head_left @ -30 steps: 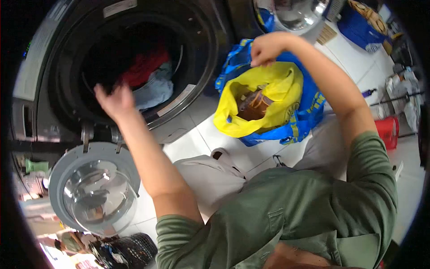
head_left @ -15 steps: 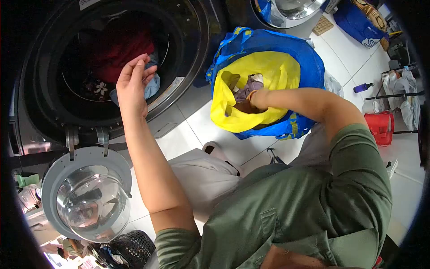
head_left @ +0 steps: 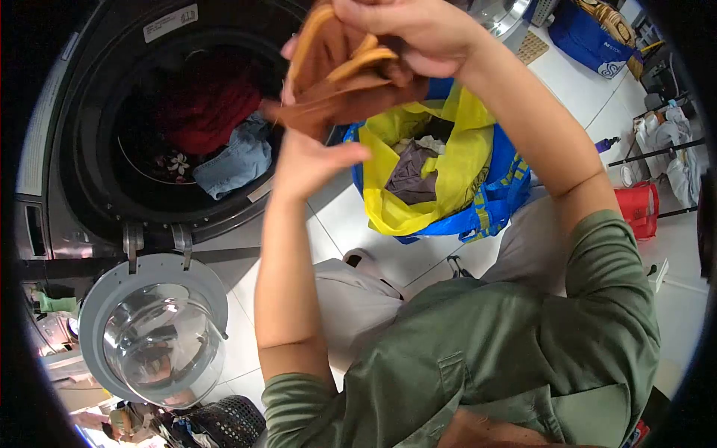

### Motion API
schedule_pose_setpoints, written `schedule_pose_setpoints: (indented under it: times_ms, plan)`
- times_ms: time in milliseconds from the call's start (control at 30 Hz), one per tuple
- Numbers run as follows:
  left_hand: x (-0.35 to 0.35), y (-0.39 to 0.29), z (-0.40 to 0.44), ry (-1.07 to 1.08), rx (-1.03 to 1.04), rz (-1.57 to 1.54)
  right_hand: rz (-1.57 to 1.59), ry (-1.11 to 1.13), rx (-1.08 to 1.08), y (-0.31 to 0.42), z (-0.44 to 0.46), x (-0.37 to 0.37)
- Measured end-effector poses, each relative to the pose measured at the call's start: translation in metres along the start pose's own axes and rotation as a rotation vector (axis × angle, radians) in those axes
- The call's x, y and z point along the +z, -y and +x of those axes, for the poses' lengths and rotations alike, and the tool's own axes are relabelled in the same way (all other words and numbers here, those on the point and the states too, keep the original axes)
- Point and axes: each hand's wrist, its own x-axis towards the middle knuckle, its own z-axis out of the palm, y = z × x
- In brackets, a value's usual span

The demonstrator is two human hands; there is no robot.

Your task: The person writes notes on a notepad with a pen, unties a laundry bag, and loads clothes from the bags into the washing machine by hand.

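Observation:
A brown garment with orange edging (head_left: 336, 93) is held up between my two hands, in front of the washer opening. My right hand (head_left: 418, 30) grips its top edge. My left hand (head_left: 310, 160) is at its lower left side, thumb out, with its other fingers partly hidden behind the cloth. Inside the dark drum lie a dark red cloth (head_left: 205, 112) and a light blue cloth (head_left: 237, 158). The yellow bag (head_left: 467, 160) sits open inside a blue bag (head_left: 508, 198) and holds a greyish purple cloth (head_left: 411, 175).
The washer's round door (head_left: 160, 328) hangs open at the lower left, above a dark laundry basket (head_left: 228, 422). Another blue bag (head_left: 590, 37) stands at the upper right. A red bag (head_left: 638, 209) and a rack are at the right.
My right hand has come up out of the yellow bag with the brown garment. My left hand has moved right to meet it. The garment has left the bag.

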Motion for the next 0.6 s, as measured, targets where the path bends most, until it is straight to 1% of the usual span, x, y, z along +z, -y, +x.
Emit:
schedule_pose_setpoints:
  times_ms: [33,67,100,133,167,200,233,267,333,400,433,467,500,533,567,600]
  plan:
    - [0.01,0.006,-0.003,0.038,-0.01,0.016,0.061,-0.237,0.055,0.014,0.0,0.035]
    - [0.011,0.014,-0.003,0.065,-0.067,0.054,-0.218,-0.271,0.022,0.014,0.001,0.034]
    - [0.015,-0.003,-0.002,0.127,-0.218,0.222,-0.492,-0.298,-0.014,0.014,0.003,0.031]
    - [0.022,-0.015,-0.004,0.122,-0.301,0.134,-0.765,-0.32,-0.054,0.014,0.004,0.028]
    - [0.014,-0.026,-0.001,0.258,-0.546,0.125,-0.925,-0.338,-0.07,0.019,0.001,0.023]
    - [0.001,-0.034,0.002,0.394,-0.792,0.109,-1.363,-0.382,-0.057,0.034,-0.003,0.013]
    - [-0.018,-0.031,0.003,0.581,-0.679,0.194,-1.352,-0.466,0.177,0.046,-0.007,0.008]
    - [-0.033,-0.04,0.0,0.636,-0.752,0.139,-1.188,-0.439,0.594,0.07,-0.008,0.022]
    - [-0.059,-0.063,-0.009,0.754,-0.897,0.023,-1.131,-0.034,0.531,0.044,-0.026,-0.048]
    - [-0.074,-0.072,-0.009,0.969,-0.673,0.168,-1.103,-0.013,0.728,0.034,-0.035,-0.035]
    - [-0.088,-0.071,-0.016,0.837,-0.805,0.1,-1.182,0.034,0.809,0.026,-0.035,-0.033]
    - [-0.103,-0.079,-0.015,0.568,-0.987,0.212,-1.168,0.118,0.838,0.007,-0.036,-0.047]
    - [-0.1,-0.087,-0.018,-0.015,-0.961,0.093,-1.195,0.227,0.882,-0.018,-0.038,-0.065]
    - [-0.135,-0.058,-0.014,-0.367,-0.728,0.027,-1.193,0.276,0.949,-0.042,-0.043,-0.078]
    - [-0.156,-0.039,0.001,-0.614,-0.478,-0.193,-1.18,0.309,0.994,-0.071,-0.051,-0.093]
    - [-0.185,-0.029,0.005,-0.593,-0.331,-0.414,-1.119,0.308,1.103,-0.103,-0.059,-0.109]
